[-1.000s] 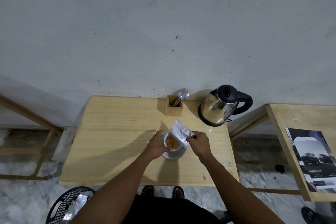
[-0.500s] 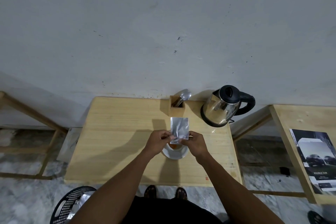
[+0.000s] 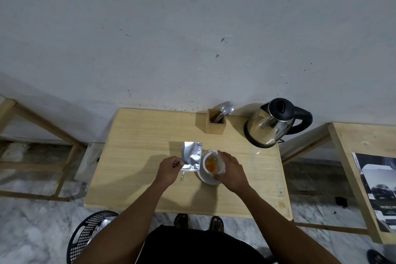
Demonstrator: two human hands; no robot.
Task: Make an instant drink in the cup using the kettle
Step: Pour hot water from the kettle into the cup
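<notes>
A white cup [image 3: 207, 164] with orange powder at its bottom stands on a white saucer [image 3: 205, 179] in the middle of the wooden table [image 3: 139, 135]. My left hand [image 3: 169, 170] pinches the lower edge of a silver foil sachet [image 3: 191, 157], held upright just left of the cup. My right hand [image 3: 230, 170] rests against the cup's right side, fingers curled around it. A steel kettle [image 3: 271, 126] with a black lid and handle sits on its base at the table's back right.
A wooden box [image 3: 216, 124] holding a metal spoon [image 3: 225, 110] stands at the back, left of the kettle. A second table with a dark booklet [image 3: 379, 188] is to the right. A black mesh bin [image 3: 85, 236] sits on the floor at lower left.
The sachet was tipped over the cup, then held upright in both hands. Now only my left hand holds it, moved left of the cup, and my right hand has gone to the cup.
</notes>
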